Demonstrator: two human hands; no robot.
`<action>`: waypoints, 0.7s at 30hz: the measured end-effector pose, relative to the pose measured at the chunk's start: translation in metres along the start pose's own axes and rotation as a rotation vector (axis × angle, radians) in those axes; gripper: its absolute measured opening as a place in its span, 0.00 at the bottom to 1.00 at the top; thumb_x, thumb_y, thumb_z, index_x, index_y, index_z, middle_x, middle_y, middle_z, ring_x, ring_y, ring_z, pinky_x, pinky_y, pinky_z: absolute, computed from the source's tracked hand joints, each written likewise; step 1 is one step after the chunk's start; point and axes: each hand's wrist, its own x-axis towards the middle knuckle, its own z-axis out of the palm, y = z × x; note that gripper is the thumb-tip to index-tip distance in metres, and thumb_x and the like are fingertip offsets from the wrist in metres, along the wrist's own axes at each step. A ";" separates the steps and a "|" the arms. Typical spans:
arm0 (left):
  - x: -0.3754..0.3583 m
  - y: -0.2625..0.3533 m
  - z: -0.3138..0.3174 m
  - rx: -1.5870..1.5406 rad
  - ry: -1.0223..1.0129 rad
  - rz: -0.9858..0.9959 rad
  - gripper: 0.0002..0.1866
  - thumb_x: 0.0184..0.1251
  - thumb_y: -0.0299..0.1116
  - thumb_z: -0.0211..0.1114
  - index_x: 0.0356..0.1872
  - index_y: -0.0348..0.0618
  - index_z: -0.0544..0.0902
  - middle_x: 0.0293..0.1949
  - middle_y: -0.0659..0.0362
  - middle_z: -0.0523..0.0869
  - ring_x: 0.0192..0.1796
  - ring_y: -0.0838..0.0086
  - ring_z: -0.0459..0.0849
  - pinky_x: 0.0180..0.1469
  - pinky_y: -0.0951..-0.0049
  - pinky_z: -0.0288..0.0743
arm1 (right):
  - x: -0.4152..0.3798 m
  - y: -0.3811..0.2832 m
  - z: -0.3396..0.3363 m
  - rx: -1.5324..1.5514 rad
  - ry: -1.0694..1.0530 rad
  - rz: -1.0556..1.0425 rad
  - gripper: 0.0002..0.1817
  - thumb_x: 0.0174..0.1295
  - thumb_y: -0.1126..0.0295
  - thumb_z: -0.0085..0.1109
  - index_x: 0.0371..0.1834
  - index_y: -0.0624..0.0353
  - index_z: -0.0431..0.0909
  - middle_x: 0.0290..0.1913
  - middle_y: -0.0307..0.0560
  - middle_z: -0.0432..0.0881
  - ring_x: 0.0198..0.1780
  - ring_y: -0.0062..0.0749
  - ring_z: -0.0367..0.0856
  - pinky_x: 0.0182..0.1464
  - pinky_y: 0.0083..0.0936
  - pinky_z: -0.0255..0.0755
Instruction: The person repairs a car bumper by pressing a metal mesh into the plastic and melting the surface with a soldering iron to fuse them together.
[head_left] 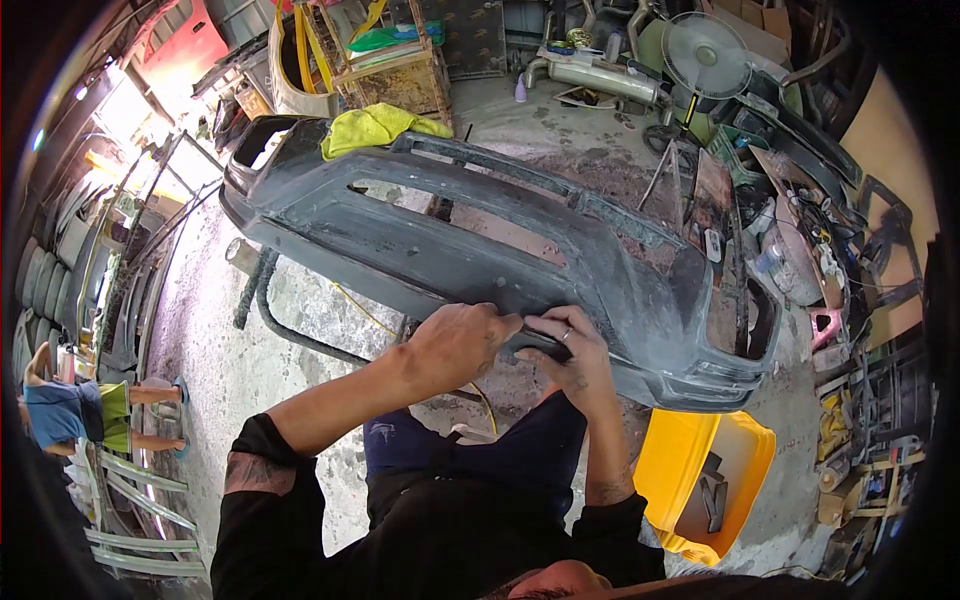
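A grey car bumper (420, 235) with sanded, scuffed patches stretches across the view in front of me. At its near edge, my left hand (455, 338) and my right hand (572, 360) come close together. Between them is a dark, thin folded piece that looks like sandpaper (540, 341). My right hand, with a ring on one finger, grips it between thumb and fingers. The fingers of my left hand are closed at its left end, and partly hide it. A yellow-green cloth (375, 130) lies over the bumper's far left top.
A yellow tub (685, 460) with dark pieces inside stands below the bumper's right end. A fan (706, 60), an exhaust muffler (605, 82) and stacked parts line the back and right. At left, another person (80, 410) stands near metal racks. A wooden stand (390, 80) is behind.
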 end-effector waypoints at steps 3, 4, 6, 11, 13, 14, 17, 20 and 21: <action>0.000 -0.001 -0.002 -0.039 0.007 0.003 0.09 0.73 0.27 0.68 0.51 0.40 0.85 0.38 0.47 0.87 0.43 0.42 0.91 0.44 0.44 0.83 | 0.000 0.001 0.001 -0.107 -0.055 -0.053 0.24 0.53 0.70 0.87 0.57 0.53 0.94 0.49 0.45 0.88 0.50 0.47 0.86 0.55 0.37 0.79; -0.001 -0.001 -0.003 -0.040 0.010 -0.002 0.09 0.73 0.27 0.68 0.51 0.40 0.85 0.38 0.47 0.87 0.43 0.42 0.91 0.44 0.44 0.83 | 0.000 0.001 0.002 -0.106 -0.060 -0.056 0.24 0.53 0.70 0.87 0.57 0.53 0.94 0.49 0.45 0.88 0.50 0.47 0.86 0.55 0.37 0.79; 0.000 0.000 -0.003 0.018 0.015 0.024 0.09 0.73 0.27 0.69 0.51 0.39 0.85 0.40 0.47 0.88 0.43 0.42 0.91 0.45 0.44 0.84 | 0.000 0.001 0.004 -0.086 -0.045 -0.021 0.22 0.55 0.70 0.85 0.54 0.53 0.95 0.48 0.45 0.89 0.49 0.47 0.85 0.55 0.37 0.78; 0.001 -0.007 -0.003 -0.052 -0.006 0.013 0.09 0.72 0.26 0.69 0.51 0.39 0.85 0.39 0.46 0.88 0.44 0.42 0.91 0.44 0.45 0.84 | -0.001 0.002 0.003 -0.069 -0.031 0.005 0.21 0.54 0.70 0.86 0.53 0.54 0.96 0.47 0.45 0.89 0.49 0.46 0.85 0.54 0.38 0.79; 0.002 -0.008 -0.005 -0.075 -0.016 0.006 0.10 0.72 0.26 0.69 0.51 0.39 0.85 0.38 0.45 0.88 0.43 0.42 0.91 0.44 0.45 0.84 | -0.002 0.003 0.004 -0.047 -0.022 0.025 0.21 0.54 0.70 0.86 0.53 0.54 0.96 0.47 0.46 0.89 0.49 0.46 0.85 0.53 0.38 0.79; 0.004 -0.007 -0.007 -0.072 -0.021 0.029 0.09 0.72 0.26 0.69 0.51 0.39 0.85 0.38 0.45 0.88 0.43 0.42 0.91 0.44 0.45 0.84 | -0.002 0.003 0.004 -0.050 -0.024 0.018 0.21 0.54 0.70 0.86 0.53 0.55 0.96 0.47 0.46 0.89 0.49 0.46 0.85 0.53 0.37 0.79; 0.005 -0.006 -0.004 -0.047 -0.025 0.043 0.09 0.73 0.25 0.67 0.51 0.40 0.85 0.38 0.44 0.88 0.42 0.40 0.91 0.43 0.44 0.84 | -0.001 0.004 0.003 -0.057 -0.026 0.002 0.22 0.52 0.71 0.87 0.53 0.55 0.96 0.47 0.46 0.89 0.48 0.46 0.85 0.53 0.36 0.79; 0.001 -0.001 -0.005 0.013 -0.027 0.051 0.10 0.73 0.27 0.67 0.52 0.39 0.85 0.38 0.43 0.89 0.43 0.41 0.92 0.45 0.46 0.86 | -0.001 0.004 0.004 -0.065 -0.023 -0.011 0.23 0.51 0.72 0.87 0.53 0.55 0.96 0.47 0.45 0.89 0.49 0.46 0.85 0.52 0.36 0.79; 0.000 0.001 -0.006 0.048 -0.027 0.070 0.12 0.72 0.28 0.67 0.53 0.38 0.84 0.38 0.43 0.89 0.43 0.43 0.93 0.47 0.48 0.88 | -0.001 0.005 0.004 -0.073 -0.023 -0.015 0.23 0.51 0.72 0.87 0.53 0.55 0.96 0.47 0.45 0.89 0.49 0.45 0.85 0.52 0.36 0.79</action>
